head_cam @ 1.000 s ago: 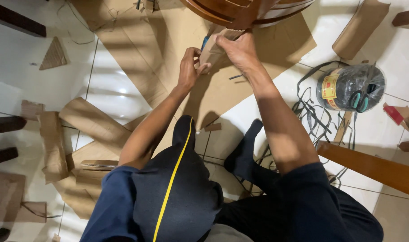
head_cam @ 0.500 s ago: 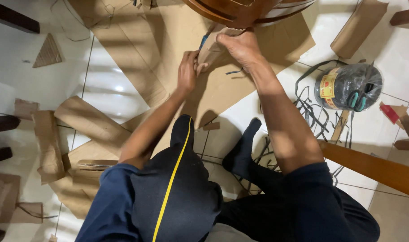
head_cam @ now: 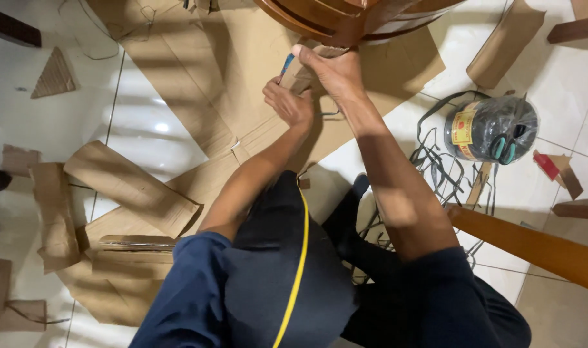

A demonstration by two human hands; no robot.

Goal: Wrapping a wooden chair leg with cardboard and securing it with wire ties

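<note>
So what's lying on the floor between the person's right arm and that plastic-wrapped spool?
In the head view, loose dark strapping lies tangled on white tile between right arm and spool.

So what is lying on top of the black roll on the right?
On the plastic-wrapped black roll lie scissors with green handles. Their blades are hard to see against the dark wrap. What the roll rests on is covered; black strap trails beside it.

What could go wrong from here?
1. The left hand seems to hold a blue-handled tool right beside the right hand pressing cardboard; a slip could nick fingers.
2. Loose strap loops by the legs; it could snag a foot.
3. Cardboard scraps on glossy tile could slide underfoot.
</note>
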